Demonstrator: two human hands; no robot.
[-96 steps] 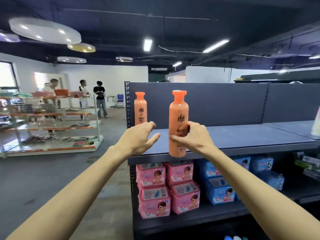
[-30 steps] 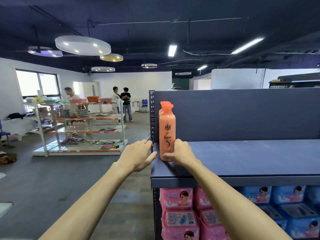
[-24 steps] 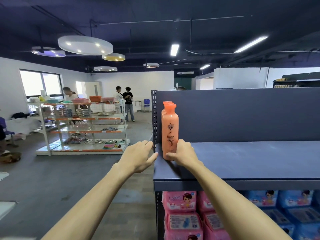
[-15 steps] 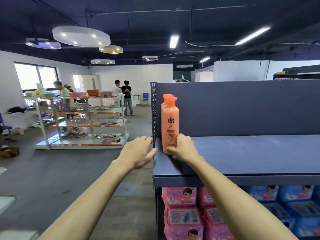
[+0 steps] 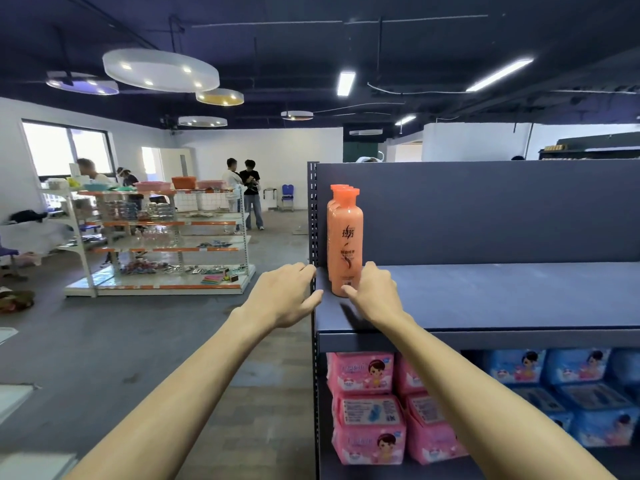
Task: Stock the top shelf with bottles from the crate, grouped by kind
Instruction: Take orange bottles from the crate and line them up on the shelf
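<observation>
- front orange bottle [image 5: 346, 244] stands upright at the far left end of the top shelf [image 5: 502, 299]. more orange bottles [image 5: 336, 188] are lined up straight behind it at 12 o'clock, with only their caps and edges showing.
- right hand [image 5: 375, 296]: fingers [image 5: 370, 271] curl on the bottle's lower right side and the thumb lies across its base, a low pinch.
- left hand [image 5: 287, 292], at 9 o'clock of the bottle: fingers close together and relaxed, resting against the upright post [image 5: 313, 216]. it holds nothing.
- handling (judgement): stiff, smooth plastic, likely full and fairly heavy. tall and narrow, so tippy. better held mid-body than at the base.
- obstacles: back panel [image 5: 485, 209] at 12 o'clock limits depth, the post crowds 9 o'clock, and the shelf is open toward 3 o'clock.
- below at 6 o'clock are pink packs [image 5: 367, 410], with blue packs [image 5: 571, 393] at 4 o'clock. crate not in view.
</observation>
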